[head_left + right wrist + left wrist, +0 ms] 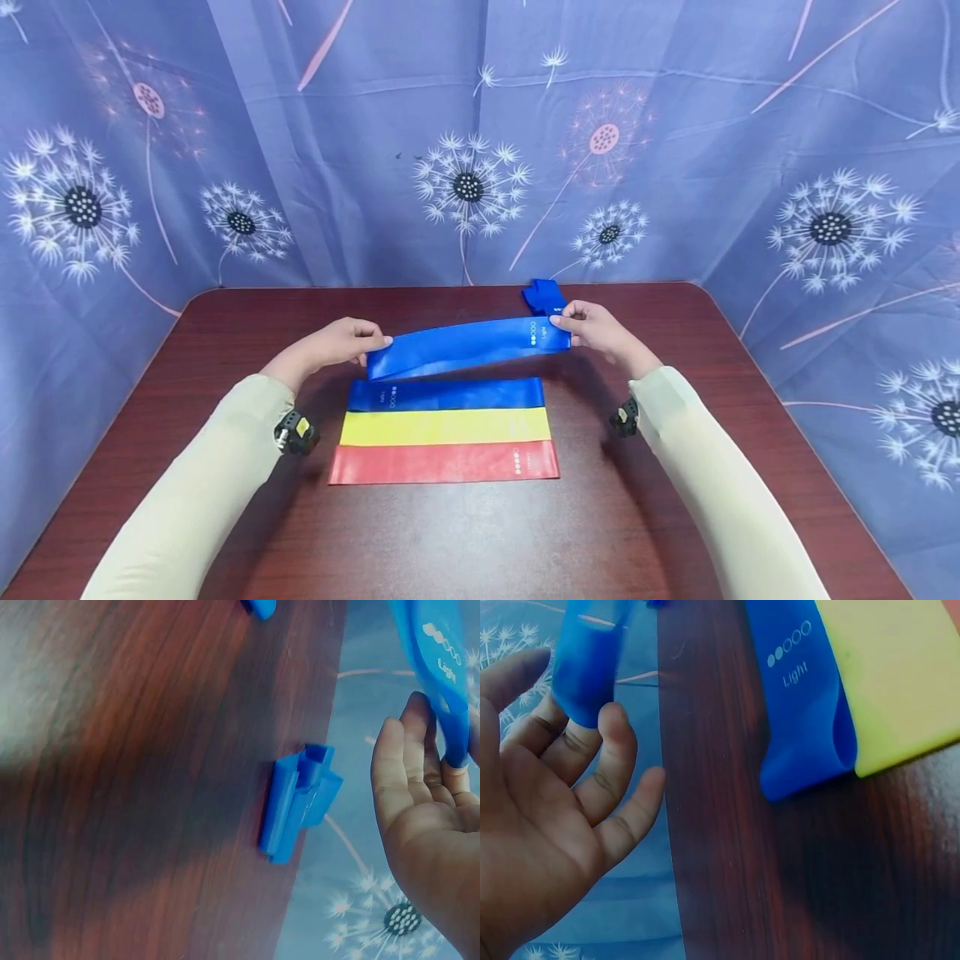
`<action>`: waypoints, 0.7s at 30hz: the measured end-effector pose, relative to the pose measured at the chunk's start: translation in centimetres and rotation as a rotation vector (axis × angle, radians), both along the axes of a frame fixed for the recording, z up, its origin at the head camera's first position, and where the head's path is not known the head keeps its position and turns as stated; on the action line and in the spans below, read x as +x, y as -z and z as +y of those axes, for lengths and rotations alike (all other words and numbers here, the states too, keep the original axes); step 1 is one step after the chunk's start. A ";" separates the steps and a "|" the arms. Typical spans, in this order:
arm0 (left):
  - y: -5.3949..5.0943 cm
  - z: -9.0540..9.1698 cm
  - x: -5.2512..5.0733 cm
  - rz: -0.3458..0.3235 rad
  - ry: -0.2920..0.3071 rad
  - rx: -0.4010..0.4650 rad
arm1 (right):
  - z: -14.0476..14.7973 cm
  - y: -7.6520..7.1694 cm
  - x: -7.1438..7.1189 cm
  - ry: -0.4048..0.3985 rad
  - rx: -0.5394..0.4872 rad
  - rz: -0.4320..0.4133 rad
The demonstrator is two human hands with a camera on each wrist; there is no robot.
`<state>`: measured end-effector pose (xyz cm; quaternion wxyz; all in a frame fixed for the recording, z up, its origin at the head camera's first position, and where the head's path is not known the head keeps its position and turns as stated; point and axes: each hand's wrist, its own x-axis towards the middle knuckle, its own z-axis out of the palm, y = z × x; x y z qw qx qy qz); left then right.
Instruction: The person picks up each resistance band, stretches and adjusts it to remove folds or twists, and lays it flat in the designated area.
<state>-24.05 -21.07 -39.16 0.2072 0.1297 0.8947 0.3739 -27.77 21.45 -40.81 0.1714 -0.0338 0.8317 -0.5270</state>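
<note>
A blue resistance band (468,346) is held stretched out flat above the table, its right end a little higher in the head view. My left hand (347,341) pinches its left end, and my right hand (597,329) pinches the right end, beside the printed dots and label. Just below it on the table lie a second blue band (465,395) marked "Light", a yellow band (446,427) and a red band (442,463), side by side. In the left wrist view the held band's end (589,667) sits among the fingers; the right wrist view shows its other end (439,660).
A folded blue band (543,296) lies near the table's back edge, behind my right hand. The dark red wooden table (465,542) meets a blue dandelion-print cloth (360,125) at the back and sides. Each wrist carries a small black camera (297,432).
</note>
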 end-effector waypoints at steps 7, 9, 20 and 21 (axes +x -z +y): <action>0.3 -0.5 0.5 -0.043 -0.042 0.143 | 0.5 0.7 0.3 0.001 -0.162 -0.047; 0.5 -0.7 0.6 -0.054 -0.069 0.186 | 0.4 1.0 0.4 0.004 -0.205 -0.055; 1.4 -1.4 0.8 0.005 -0.161 0.203 | -0.3 1.3 1.3 0.001 -0.186 -0.053; 1.4 -1.5 0.8 0.017 -0.167 0.191 | -0.3 1.4 1.3 0.004 -0.191 -0.057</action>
